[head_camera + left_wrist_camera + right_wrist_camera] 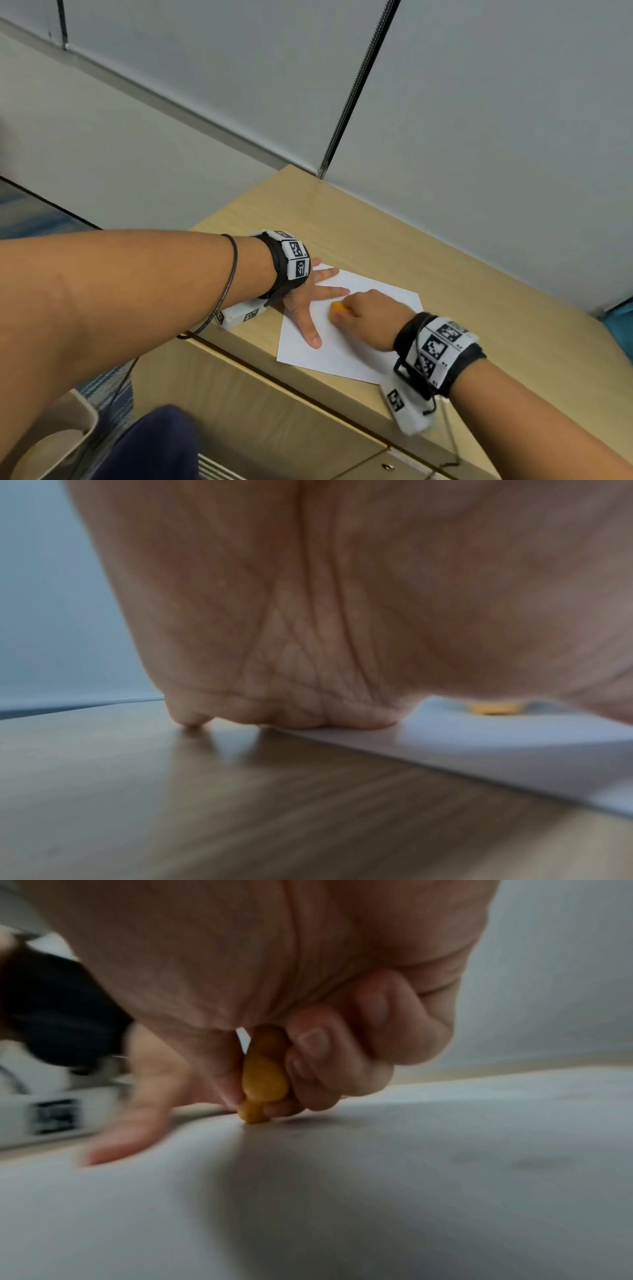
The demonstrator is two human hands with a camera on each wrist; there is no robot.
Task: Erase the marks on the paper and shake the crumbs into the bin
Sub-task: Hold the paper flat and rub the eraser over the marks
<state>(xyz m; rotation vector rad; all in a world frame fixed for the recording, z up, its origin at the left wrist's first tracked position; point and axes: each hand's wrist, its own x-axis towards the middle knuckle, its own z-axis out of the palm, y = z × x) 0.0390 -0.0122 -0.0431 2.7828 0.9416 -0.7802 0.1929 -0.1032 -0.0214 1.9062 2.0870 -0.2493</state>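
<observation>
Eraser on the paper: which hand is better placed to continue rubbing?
Right. The right hand already pinches the orange eraser against the paper; the left hand lies flat, holding the sheet.

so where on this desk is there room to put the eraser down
Bare wood lies between the paper's far edge and the wall panels, and right of the sheet. It is crowded on the paper, where the left hand presses flat and the right hand grips the eraser.

No words, brands or numbers can be read anywhere. The only signs are black-and-white square code markers on the white blocks of the black wrist bands (294,259), left of centre, and (436,349), lower right of the frame. Tiny characters beside those markers are too small to make out.
</observation>
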